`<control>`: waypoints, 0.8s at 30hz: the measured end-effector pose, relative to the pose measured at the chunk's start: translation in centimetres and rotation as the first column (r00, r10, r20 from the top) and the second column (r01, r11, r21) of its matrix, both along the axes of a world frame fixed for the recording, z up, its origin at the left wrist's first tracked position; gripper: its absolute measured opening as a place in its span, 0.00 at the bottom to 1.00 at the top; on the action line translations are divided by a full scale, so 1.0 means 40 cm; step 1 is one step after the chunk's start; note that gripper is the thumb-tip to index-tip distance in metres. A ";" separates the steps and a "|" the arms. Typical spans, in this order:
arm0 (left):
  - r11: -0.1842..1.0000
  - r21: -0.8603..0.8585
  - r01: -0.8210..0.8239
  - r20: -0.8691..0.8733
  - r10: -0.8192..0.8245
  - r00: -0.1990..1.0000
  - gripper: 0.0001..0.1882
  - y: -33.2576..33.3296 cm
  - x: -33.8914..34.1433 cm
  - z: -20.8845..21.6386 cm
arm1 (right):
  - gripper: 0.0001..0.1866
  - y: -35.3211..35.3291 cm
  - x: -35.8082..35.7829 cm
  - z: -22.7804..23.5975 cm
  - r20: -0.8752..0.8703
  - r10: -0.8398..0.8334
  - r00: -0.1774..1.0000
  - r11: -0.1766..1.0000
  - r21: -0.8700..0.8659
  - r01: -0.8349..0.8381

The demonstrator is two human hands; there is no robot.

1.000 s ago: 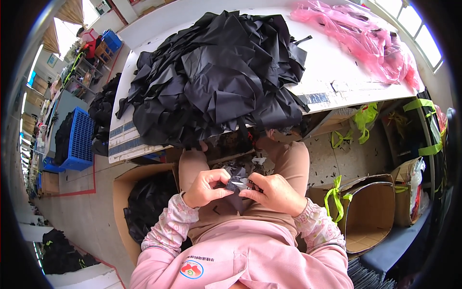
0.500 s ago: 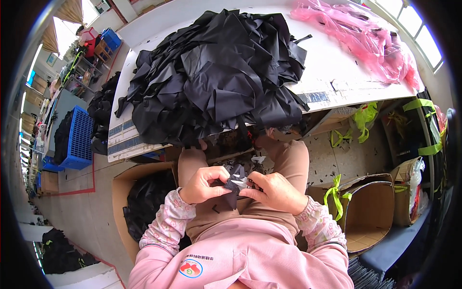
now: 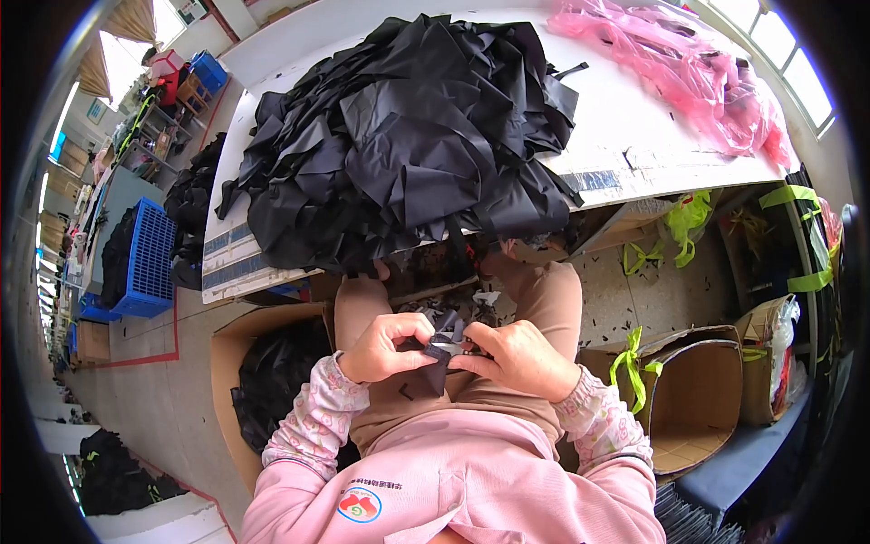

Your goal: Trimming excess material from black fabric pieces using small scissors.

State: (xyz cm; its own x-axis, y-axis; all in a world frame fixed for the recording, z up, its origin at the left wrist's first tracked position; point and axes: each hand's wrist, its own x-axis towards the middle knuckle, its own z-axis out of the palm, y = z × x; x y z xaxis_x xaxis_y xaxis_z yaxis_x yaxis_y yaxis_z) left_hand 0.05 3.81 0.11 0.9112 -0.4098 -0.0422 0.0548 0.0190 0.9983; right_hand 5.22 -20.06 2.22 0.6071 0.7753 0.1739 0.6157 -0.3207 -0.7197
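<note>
Above my lap, my left hand [image 3: 388, 348] pinches a small black fabric piece [image 3: 437, 370] between thumb and fingers. The piece hangs down over my thighs. Close beside it, my right hand [image 3: 521, 360] is closed on thread snips, mostly hidden by my fingers; their silver blades [image 3: 446, 345] reach across to the fabric at my left fingertips. Just beyond both hands, a large heap of black fabric pieces [image 3: 408, 136] covers much of the white table [image 3: 625, 136] and hangs over its near edge.
A cardboard box [image 3: 227, 363] with black material stands left of my legs. To the right is an open cardboard box [image 3: 693, 408] with a green tie [image 3: 632, 372]. Pink plastic sheeting [image 3: 689, 82] lies at the table's far right. A blue crate [image 3: 149, 263] stands farther left.
The silver blades have shifted slightly against the fabric, and the upper part of the black piece has changed its fold. Both hands stay almost in place.
</note>
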 end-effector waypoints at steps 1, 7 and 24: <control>1.000 0.000 0.000 -0.001 0.000 1.000 0.06 -0.001 0.000 0.001 | 0.20 0.000 0.001 0.001 -0.001 0.000 1.000 1.000 0.000 0.000; 0.999 0.005 0.034 0.018 -0.034 0.999 0.06 0.000 0.001 0.000 | 0.20 -0.001 0.001 -0.003 -0.037 0.011 0.999 1.000 0.024 -0.010; 0.847 -0.225 0.482 -0.375 -0.532 0.759 0.05 0.030 0.068 0.024 | 0.21 -0.035 0.038 0.048 -0.342 0.274 0.899 0.953 -0.031 -0.302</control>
